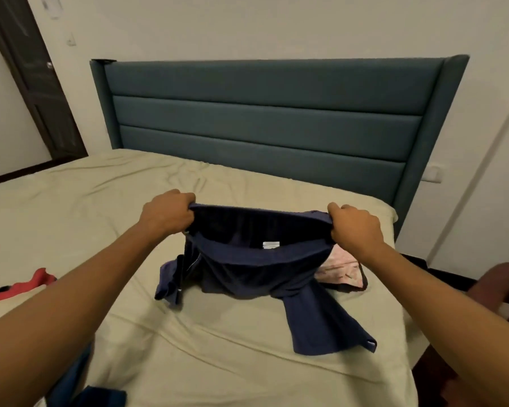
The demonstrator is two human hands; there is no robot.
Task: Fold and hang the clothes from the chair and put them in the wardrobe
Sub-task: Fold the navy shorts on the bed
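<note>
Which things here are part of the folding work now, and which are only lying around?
In use: navy shorts, gripped at the waistband by left hand and right hand; bed beneath.
Lying about: pink garment, red garment, blue cloth.

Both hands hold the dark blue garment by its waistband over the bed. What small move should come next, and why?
Probably lower the navy garment flat onto the bed sheet. The left hand and right hand grip its waistband, but its legs lie crumpled and splayed.
</note>
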